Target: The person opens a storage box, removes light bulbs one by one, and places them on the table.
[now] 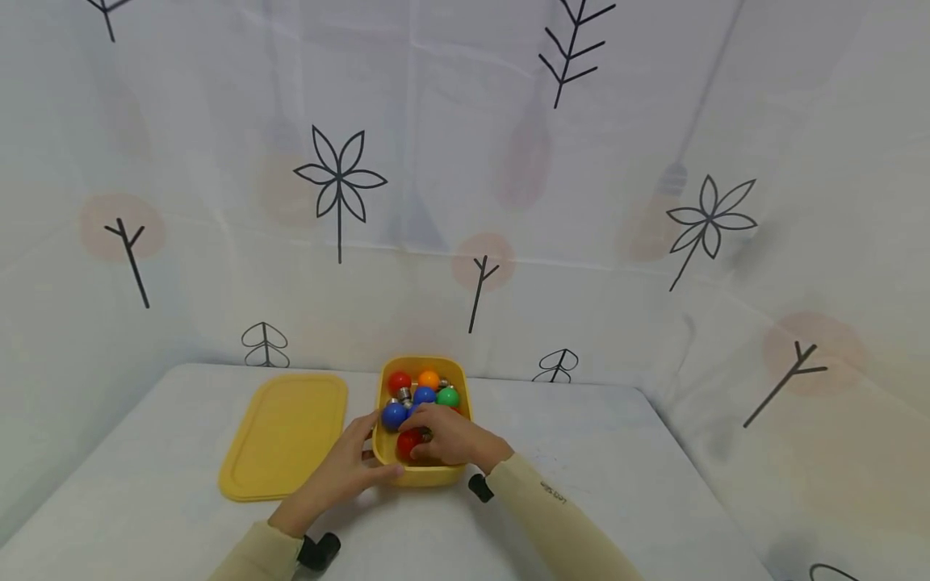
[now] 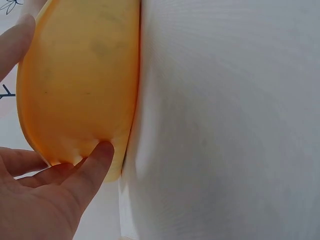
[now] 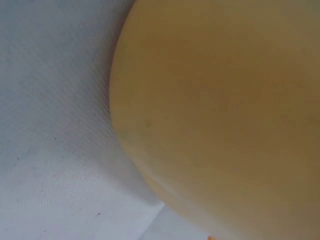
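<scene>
A yellow plastic container [image 1: 429,478] on the table holds several round light bulbs with metal screw bases, in red, blue, green and orange. My left hand [image 1: 349,464] grips its near left corner, with the thumb along the front rim and the fingers on the side wall. The left wrist view shows the fingertips [image 2: 104,150] against the yellow wall. Reaching in over the near right rim, my right hand [image 1: 458,436] pinches a red light bulb [image 1: 407,445] by its base. A blue bulb [image 1: 394,416] lies beside it. In the right wrist view the container wall [image 3: 215,110] hides the fingers.
Left of the container lies a flat yellow lid [image 1: 286,436] on the white table [image 1: 581,484]. Behind the table hangs a pale cloth [image 1: 436,194] printed with plant drawings. Black wrist straps [image 1: 320,552] sit at the sleeves.
</scene>
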Tool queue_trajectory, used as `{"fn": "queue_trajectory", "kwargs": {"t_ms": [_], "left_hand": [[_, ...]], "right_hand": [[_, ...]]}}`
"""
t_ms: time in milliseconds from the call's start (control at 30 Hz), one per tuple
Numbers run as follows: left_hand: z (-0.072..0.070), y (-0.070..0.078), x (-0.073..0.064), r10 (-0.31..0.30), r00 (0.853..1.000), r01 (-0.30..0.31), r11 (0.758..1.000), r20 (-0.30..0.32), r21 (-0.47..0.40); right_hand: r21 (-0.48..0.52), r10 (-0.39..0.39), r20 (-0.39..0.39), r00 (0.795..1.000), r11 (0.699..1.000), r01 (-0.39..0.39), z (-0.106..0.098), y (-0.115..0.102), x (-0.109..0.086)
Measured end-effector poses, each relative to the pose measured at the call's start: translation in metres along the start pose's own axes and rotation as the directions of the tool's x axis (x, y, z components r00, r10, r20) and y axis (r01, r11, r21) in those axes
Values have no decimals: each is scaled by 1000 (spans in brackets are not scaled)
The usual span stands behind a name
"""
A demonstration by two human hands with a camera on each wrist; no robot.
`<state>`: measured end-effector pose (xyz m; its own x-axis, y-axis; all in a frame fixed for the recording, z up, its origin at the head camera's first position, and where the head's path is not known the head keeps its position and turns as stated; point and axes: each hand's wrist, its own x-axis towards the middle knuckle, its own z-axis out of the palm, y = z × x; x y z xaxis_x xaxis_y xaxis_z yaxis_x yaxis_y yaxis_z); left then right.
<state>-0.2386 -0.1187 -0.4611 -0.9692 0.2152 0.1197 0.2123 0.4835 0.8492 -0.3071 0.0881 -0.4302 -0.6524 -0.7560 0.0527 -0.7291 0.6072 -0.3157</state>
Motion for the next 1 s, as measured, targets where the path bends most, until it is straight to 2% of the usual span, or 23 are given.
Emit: {"fn": "queue_trajectory", "kwargs": {"t_ms": [367,767,1000], "left_hand": [[1,2,1,2,1000,-2,1000,-4,7],[1,0,2,35,999,-35,999,-4,0],[0,-1,1,32,999,-32,999,2,-7]], "right_hand": [[-16,13,20,1000,1000,-12,2,0,1],[-25,14,9,1000,1000,-14,2,-1,1],[30,19,-33,999,999,-18,1,0,0]]}}
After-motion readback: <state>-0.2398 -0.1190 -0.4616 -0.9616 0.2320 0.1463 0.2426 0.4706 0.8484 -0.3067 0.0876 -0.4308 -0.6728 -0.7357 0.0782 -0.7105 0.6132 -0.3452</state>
